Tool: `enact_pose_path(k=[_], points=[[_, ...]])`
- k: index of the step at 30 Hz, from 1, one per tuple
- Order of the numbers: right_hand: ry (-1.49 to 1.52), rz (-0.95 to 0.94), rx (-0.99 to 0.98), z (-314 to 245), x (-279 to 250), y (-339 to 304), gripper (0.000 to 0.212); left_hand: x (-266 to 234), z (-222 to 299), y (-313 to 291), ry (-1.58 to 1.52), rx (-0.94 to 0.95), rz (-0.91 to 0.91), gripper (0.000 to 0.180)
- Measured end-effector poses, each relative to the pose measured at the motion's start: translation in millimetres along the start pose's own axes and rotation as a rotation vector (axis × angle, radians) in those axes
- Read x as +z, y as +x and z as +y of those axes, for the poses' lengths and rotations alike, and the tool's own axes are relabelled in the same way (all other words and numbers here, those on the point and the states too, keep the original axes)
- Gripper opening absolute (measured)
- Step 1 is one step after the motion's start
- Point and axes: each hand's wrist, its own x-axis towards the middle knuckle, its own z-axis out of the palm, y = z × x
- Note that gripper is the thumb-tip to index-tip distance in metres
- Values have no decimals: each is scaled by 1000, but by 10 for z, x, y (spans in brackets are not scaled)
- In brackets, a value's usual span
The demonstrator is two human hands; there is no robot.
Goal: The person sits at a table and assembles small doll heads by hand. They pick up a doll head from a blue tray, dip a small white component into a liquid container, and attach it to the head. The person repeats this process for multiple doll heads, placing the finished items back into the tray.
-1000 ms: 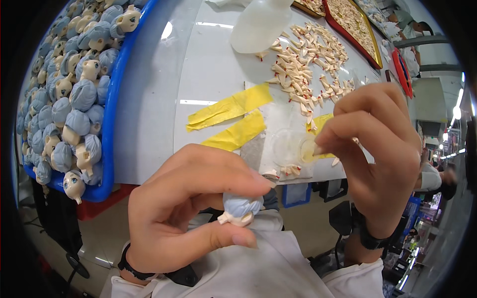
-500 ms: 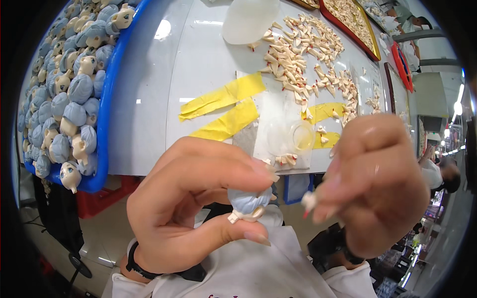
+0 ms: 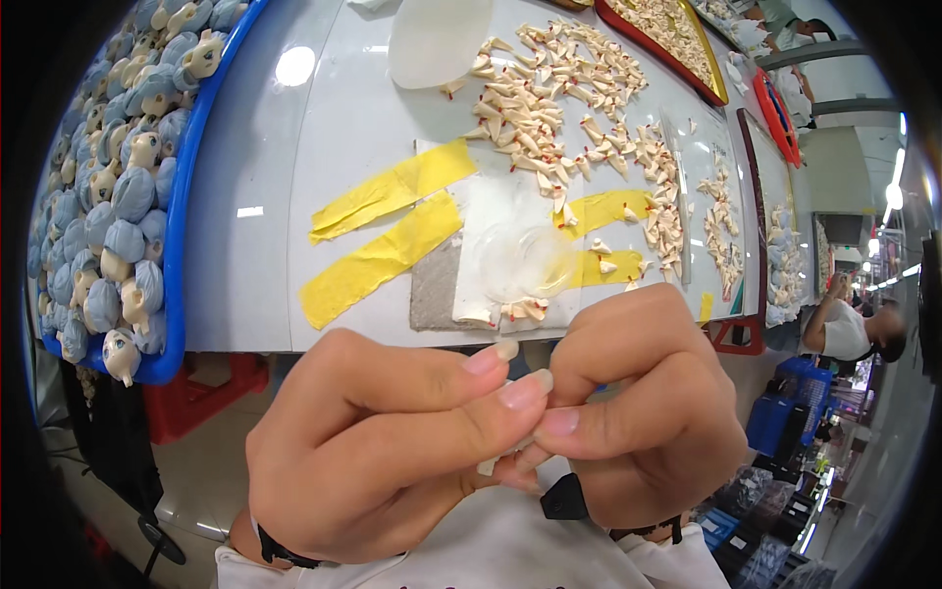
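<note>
My left hand [image 3: 383, 442] is closed around a small doll head with light blue hair. Only a pale bit of the doll head [image 3: 487, 466] shows below my fingers; the rest is hidden. My right hand [image 3: 653, 412] meets it, thumb and fingertips pinched together against the left fingertips. The small cream piece with a red tip that it carried is now out of sight between the fingers. Beyond my hands, a clear round cup [image 3: 517, 267] stands on a white sheet at the table's near edge, beside a few small cream pieces [image 3: 525, 310].
At left, a blue tray [image 3: 183, 196] is heaped with blue-haired doll heads. Cream red-tipped pieces [image 3: 525, 113] lie spread across the table. Yellow tape strips [image 3: 392, 188] are stuck down near a translucent tub [image 3: 439, 41]. A red-edged tray [image 3: 628, 31] is further back; another person [image 3: 849, 329] is at right.
My right hand has come left and in to meet my left hand. The left fingers now cover the doll head, and the cream piece has gone from view. The view has shifted slightly right.
</note>
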Motion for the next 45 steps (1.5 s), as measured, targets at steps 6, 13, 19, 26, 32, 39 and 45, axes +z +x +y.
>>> enact_pose_path(k=[6, 13, 19, 26, 32, 39, 45], points=[[-32, -13, -34, 25, -72, 90, 23, 6, -106, -54, -57, -20, 29, 34], [-433, 119, 390, 400, -734, 328, 16, -143, -260, -113, -17, -73, 79, 47], [-587, -88, 429, 644, -683, 466, 13, -193, -256, -74, -11, -52, 33, 46], [-651, -83, 308, 678, -694, 415, 10, -237, -266, -80, 9, -56, 15, 45], [-232, 236, 453, 481, -707, 309, 8, -257, -264, -91, 0, -57, 22, 45], [42, 351, 264, 387, -771, -33, 17, -195, -257, -114, -132, -98, 40, 41], [150, 334, 228, 382, -695, -214, 16, 30, -168, -118, -473, -272, 256, 41]])
